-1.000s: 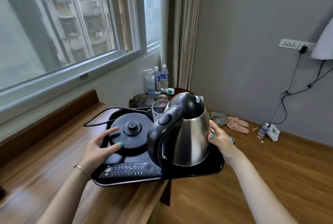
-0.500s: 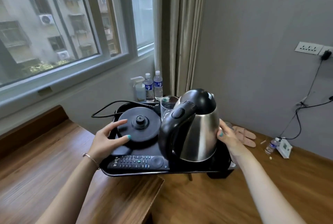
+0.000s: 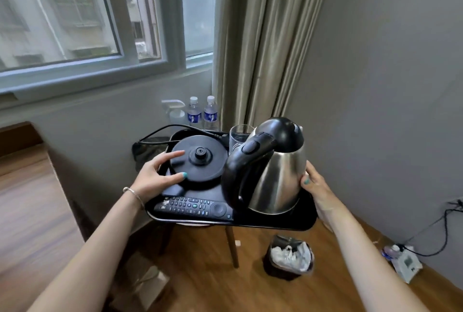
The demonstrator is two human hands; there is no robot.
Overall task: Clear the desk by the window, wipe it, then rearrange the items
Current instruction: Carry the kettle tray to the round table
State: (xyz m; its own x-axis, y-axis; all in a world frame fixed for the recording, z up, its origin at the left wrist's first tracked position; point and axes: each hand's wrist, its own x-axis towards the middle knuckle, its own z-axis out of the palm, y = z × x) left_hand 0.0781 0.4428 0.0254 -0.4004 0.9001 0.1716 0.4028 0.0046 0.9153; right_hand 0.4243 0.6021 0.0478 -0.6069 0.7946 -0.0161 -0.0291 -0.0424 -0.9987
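Black tray (image 3: 275, 224) with steel kettle (image 3: 278, 173), its base (image 3: 200, 161) and remote (image 3: 193, 207) hung clear of the counter (image 3: 25, 199), left hand (image 3: 157, 178) and right hand (image 3: 314, 186) gripping its ends; clearing underway, wiping and rearranging seemingly left

Black tray (image 3: 304, 224) in my hands carries kettle (image 3: 278, 176), its round base (image 3: 200, 161), a remote (image 3: 193, 207) along the near edge, a glass (image 3: 238, 136) at the back. Wooden floor (image 3: 213, 274) below: lined bin (image 3: 290, 259) (white bag inside).
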